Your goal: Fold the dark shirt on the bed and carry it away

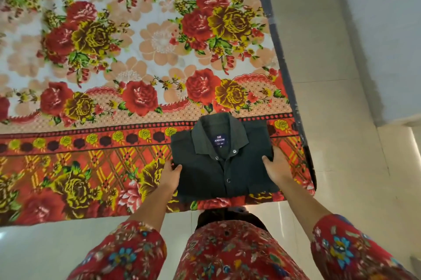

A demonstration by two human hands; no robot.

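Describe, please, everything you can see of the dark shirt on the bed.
The dark shirt is a very dark green, woven-looking button-up, folded into a neat rectangle, front up. Its collar points away from the person, showing a navy neck label reading ARROW; small round buttons run down the placket. It lies flat near the bed's near right corner on the floral bedspread. The left hand grips its left edge and the right hand its right edge, thumbs on top.

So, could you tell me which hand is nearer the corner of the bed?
The right hand, gripping the shirt's edge by the bed's dark corner; the left hand holds the opposite edge.
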